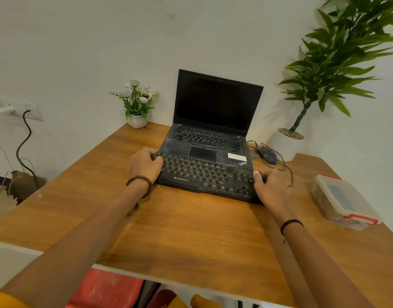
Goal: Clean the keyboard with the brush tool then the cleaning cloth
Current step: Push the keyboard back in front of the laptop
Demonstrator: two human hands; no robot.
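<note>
Both hands are on the keyboard (204,176): left hand (144,165) curled round its left end, right hand (272,187) gripping the right end. It sits right in front of the laptop (213,112), back edge seemingly overlapping the palm rest. My worry: the mouse cable (287,168) loops just right of the laptop by that right hand, so lifting could snag it and drag the mouse (266,155).

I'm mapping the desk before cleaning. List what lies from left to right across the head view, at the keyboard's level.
Wall socket → left hand → keyboard → right hand → box.
</note>
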